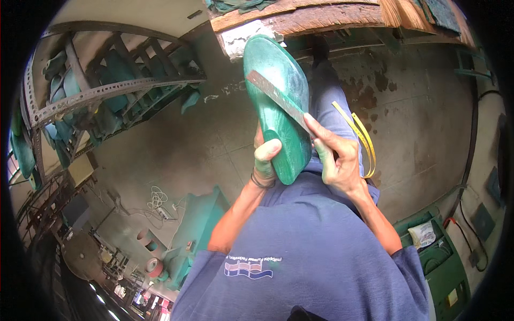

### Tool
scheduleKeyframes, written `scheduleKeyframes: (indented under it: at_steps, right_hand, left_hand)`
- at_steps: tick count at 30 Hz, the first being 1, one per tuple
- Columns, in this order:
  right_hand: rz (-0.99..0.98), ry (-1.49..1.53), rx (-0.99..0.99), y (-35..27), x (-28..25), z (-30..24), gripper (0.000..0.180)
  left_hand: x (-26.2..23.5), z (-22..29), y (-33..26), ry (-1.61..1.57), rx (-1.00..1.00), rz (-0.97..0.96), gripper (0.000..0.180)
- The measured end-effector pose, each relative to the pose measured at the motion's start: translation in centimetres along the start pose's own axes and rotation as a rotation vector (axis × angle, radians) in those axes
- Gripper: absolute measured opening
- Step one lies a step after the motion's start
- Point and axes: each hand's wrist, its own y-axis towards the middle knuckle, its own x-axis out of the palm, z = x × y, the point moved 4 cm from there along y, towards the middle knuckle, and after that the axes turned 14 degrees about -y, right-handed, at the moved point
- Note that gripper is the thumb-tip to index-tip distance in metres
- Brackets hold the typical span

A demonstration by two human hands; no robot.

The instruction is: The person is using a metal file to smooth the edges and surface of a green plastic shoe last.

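A large green shoe last points away from me, sole side up, its toe against a pale, tattered pad on the bench's edge. My left hand is closed round the left side near the heel, thumb on top. A flat, worn metal file lies slantwise across the middle of the last. Its lower right end is in my right hand, index finger stretched along it and thumb beneath. The file's far end reaches the left edge of the last. My right fingers partly hide the near end of the file.
The wooden bench runs across the top, with brush bristles at its right. A metal rack with several green lasts stands left. A yellow measuring tape hangs by my right leg. Cables lie on the floor; a green cabinet stands right.
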Motion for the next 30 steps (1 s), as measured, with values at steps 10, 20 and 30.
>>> scheduleKeyframes:
  at_steps: [10,20,30]
  right_hand:
    - [0.086,-0.009,-0.06,-1.0,0.4,-0.8,0.054]
    - [0.202,-0.133,0.09,4.1,-0.6,2.7,0.049]
    - [0.117,-0.061,0.062,4.6,0.3,-0.1,0.048]
  left_hand:
    - [0.7,0.6,-0.5,-0.036,-0.037,0.006,0.101]
    - [1.5,0.7,-0.4,-0.191,-0.187,-0.109,0.1]
    - [1.0,-0.1,0.3,0.016,0.013,-0.005,0.1]
